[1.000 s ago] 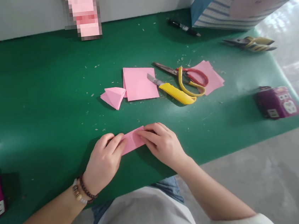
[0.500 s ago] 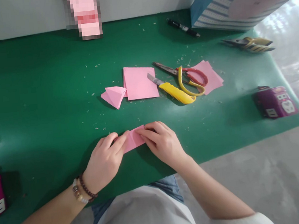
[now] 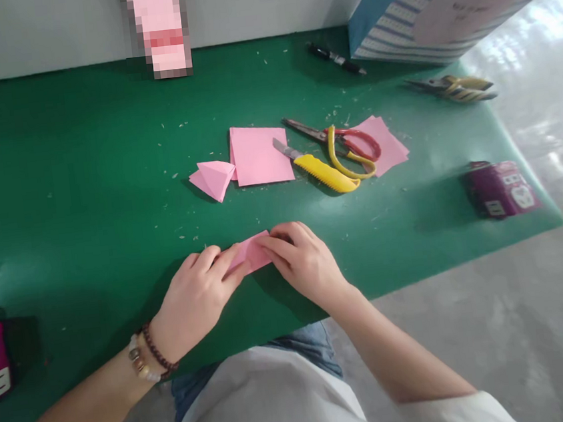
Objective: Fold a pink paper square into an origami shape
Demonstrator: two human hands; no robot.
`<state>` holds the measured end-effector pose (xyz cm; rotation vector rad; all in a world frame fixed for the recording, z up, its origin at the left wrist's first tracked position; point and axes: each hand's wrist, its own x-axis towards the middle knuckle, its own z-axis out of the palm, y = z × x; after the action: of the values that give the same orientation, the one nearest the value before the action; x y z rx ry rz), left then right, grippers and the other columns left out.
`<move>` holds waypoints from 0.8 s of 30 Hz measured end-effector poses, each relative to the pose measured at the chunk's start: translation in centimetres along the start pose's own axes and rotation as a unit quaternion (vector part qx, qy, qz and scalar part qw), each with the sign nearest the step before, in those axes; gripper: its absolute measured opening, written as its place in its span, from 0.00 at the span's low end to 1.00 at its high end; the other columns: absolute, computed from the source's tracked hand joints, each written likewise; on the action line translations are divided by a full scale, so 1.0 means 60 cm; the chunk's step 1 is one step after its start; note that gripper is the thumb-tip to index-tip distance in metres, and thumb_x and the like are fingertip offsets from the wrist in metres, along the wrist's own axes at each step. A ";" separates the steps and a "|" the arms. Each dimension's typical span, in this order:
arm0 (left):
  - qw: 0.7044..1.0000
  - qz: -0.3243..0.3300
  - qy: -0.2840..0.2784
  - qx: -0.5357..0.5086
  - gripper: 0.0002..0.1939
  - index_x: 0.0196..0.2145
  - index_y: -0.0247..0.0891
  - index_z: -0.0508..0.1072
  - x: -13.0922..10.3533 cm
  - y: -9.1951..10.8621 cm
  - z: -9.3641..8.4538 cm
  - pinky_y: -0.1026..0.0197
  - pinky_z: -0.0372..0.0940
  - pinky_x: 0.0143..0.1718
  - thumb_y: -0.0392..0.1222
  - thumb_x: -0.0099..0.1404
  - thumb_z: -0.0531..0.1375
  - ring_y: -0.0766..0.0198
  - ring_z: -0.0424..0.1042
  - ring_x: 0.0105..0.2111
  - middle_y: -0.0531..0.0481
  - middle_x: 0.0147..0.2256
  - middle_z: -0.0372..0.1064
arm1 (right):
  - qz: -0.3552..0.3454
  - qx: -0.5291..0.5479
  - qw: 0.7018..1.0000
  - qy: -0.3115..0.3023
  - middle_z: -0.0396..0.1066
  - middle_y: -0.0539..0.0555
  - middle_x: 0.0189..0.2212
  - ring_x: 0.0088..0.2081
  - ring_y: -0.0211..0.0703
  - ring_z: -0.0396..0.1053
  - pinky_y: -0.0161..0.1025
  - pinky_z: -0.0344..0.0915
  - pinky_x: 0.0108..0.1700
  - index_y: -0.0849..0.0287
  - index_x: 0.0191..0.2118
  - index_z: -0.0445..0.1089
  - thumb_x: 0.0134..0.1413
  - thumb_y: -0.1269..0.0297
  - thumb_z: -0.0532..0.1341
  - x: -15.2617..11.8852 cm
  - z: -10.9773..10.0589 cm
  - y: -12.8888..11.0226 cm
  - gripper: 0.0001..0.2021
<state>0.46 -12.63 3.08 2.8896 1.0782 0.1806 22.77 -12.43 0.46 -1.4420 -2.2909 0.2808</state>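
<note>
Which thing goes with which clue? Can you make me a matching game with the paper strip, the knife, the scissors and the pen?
Things:
1. Paper strip
2. Knife
3. Scissors
4. Pen

Clues:
A. One red handle and one yellow handle
B. Black, lying near the striped box
C. Held by the left hand and the right hand
D. Yellow handle, blade over the pink square

Right pairs: 1-C, 2-D, 3-A, 4-B
</note>
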 end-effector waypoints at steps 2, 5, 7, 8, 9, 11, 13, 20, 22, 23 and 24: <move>1.000 0.001 -0.016 0.009 0.27 0.56 0.47 0.69 -0.002 0.003 -0.003 0.56 0.64 0.33 0.26 0.63 0.55 0.57 0.67 0.39 0.48 0.54 0.68 | -0.002 -0.025 1.000 0.015 0.69 0.60 0.43 0.39 0.46 0.65 0.43 0.68 0.42 0.58 0.45 0.74 0.64 0.67 0.56 -0.001 -0.005 -0.002 0.10; 1.000 0.002 -0.019 0.016 0.27 0.56 0.48 0.69 -0.005 0.005 -0.003 0.55 0.65 0.33 0.27 0.63 0.57 0.56 0.66 0.39 0.48 0.56 0.67 | -0.009 -0.053 0.997 0.053 0.70 0.58 0.42 0.38 0.45 0.65 0.43 0.65 0.42 0.57 0.42 0.73 0.62 0.66 0.59 -0.007 -0.009 -0.017 0.06; 1.000 0.001 -0.006 0.014 0.22 0.54 0.46 0.71 -0.006 0.005 -0.001 0.55 0.65 0.33 0.29 0.64 0.57 0.56 0.66 0.38 0.48 0.54 0.68 | -0.023 -0.066 0.996 0.057 0.71 0.55 0.37 0.38 0.45 0.63 0.42 0.61 0.39 0.56 0.37 0.73 0.62 0.66 0.60 -0.013 -0.007 -0.031 0.04; 1.000 0.001 0.001 0.011 0.20 0.53 0.45 0.72 -0.006 0.005 0.001 0.55 0.65 0.33 0.30 0.65 0.57 0.56 0.66 0.38 0.48 0.54 0.68 | -0.029 -0.071 0.996 0.051 0.71 0.54 0.34 0.37 0.44 0.62 0.41 0.59 0.38 0.56 0.36 0.73 0.62 0.66 0.60 -0.016 -0.004 -0.038 0.04; 1.000 0.002 0.005 0.008 0.19 0.52 0.44 0.72 -0.006 0.004 0.002 0.55 0.65 0.32 0.30 0.66 0.56 0.56 0.66 0.38 0.49 0.53 0.69 | -0.033 -0.075 0.996 0.044 0.70 0.53 0.32 0.36 0.44 0.61 0.41 0.57 0.37 0.56 0.34 0.72 0.62 0.67 0.60 -0.018 -0.001 -0.043 0.06; 1.000 0.000 0.012 0.002 0.19 0.52 0.40 0.72 -0.005 0.002 0.004 0.56 0.65 0.33 0.29 0.66 0.55 0.56 0.67 0.39 0.48 0.53 0.70 | -0.034 -0.084 0.995 0.031 0.69 0.52 0.28 0.34 0.43 0.58 0.41 0.54 0.35 0.57 0.31 0.71 0.63 0.67 0.58 -0.021 0.006 -0.050 0.09; 1.000 -0.005 0.017 0.002 0.20 0.54 0.35 0.70 -0.005 0.001 0.005 0.55 0.66 0.34 0.26 0.67 0.53 0.56 0.67 0.40 0.46 0.52 0.71 | -0.043 -0.095 0.994 0.023 0.66 0.52 0.26 0.32 0.43 0.56 0.41 0.53 0.34 0.58 0.28 0.69 0.63 0.68 0.57 -0.021 0.010 -0.052 0.11; 1.000 -0.001 0.015 0.006 0.15 0.52 0.38 0.72 -0.007 -0.002 0.007 0.54 0.64 0.34 0.32 0.68 0.56 0.55 0.67 0.41 0.49 0.55 0.69 | -0.114 -0.128 0.985 0.006 0.62 0.51 0.23 0.29 0.43 0.54 0.40 0.53 0.32 0.59 0.26 0.67 0.60 0.73 0.56 -0.002 0.012 -0.053 0.11; 1.000 -0.006 0.014 0.007 0.14 0.50 0.39 0.73 -0.007 -0.002 0.008 0.54 0.63 0.33 0.32 0.68 0.56 0.55 0.67 0.40 0.49 0.54 0.70 | -0.102 -0.140 0.985 -0.004 0.62 0.52 0.22 0.29 0.43 0.54 0.40 0.53 0.31 0.59 0.25 0.66 0.57 0.74 0.57 0.001 0.009 -0.050 0.10; 1.000 -0.006 0.012 0.008 0.15 0.51 0.38 0.73 -0.007 -0.003 0.008 0.54 0.63 0.33 0.31 0.68 0.56 0.56 0.67 0.40 0.49 0.54 0.69 | -0.092 -0.146 0.985 -0.010 0.62 0.52 0.22 0.28 0.43 0.54 0.40 0.54 0.31 0.59 0.25 0.66 0.56 0.74 0.57 0.002 0.007 -0.047 0.10; 1.000 -0.004 0.012 0.008 0.17 0.51 0.38 0.73 -0.007 -0.003 0.008 0.54 0.63 0.33 0.30 0.67 0.55 0.56 0.66 0.40 0.49 0.55 0.69 | -0.081 -0.152 0.985 -0.015 0.62 0.52 0.22 0.28 0.43 0.54 0.40 0.54 0.31 0.59 0.24 0.66 0.54 0.74 0.57 0.002 0.004 -0.043 0.09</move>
<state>0.08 -12.80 2.53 2.9043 1.1014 0.2072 20.55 -13.46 1.24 -1.3840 -2.5421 -0.1020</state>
